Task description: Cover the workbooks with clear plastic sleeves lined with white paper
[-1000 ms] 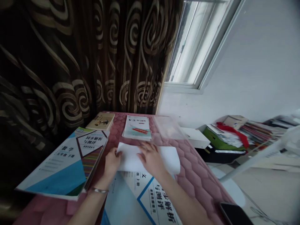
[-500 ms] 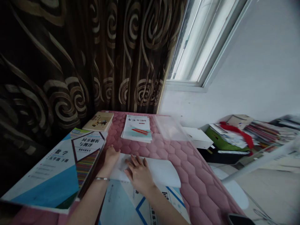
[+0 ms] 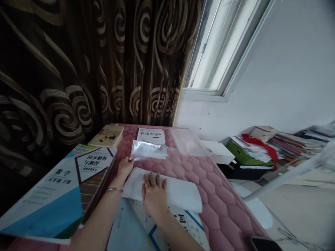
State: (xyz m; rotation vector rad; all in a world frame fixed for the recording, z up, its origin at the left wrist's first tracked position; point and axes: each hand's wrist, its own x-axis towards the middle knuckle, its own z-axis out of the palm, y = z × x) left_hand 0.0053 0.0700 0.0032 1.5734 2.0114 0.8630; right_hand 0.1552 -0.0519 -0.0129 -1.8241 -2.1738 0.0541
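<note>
Raising clear sheet [image 3: 141,150], newly visible, toward counter [image 3: 222,205]'s far edge: left hand [image 3: 125,169], pinching. Steadying page [image 3: 183,193], apparently alone: right hand [image 3: 155,196], spread flat.

A slim, silvery, rounded bracelet [image 3: 114,189] encircles the arm just behind the left hand [image 3: 125,168]. Both forearms [image 3: 95,216] are bare.

Open pink padding [image 3: 220,198] right of white sheet [image 3: 183,191]; workbook [image 3: 52,198] blocks left.

Books [image 3: 131,226] on cloth [image 3: 220,195] (pink, quilted)
</note>
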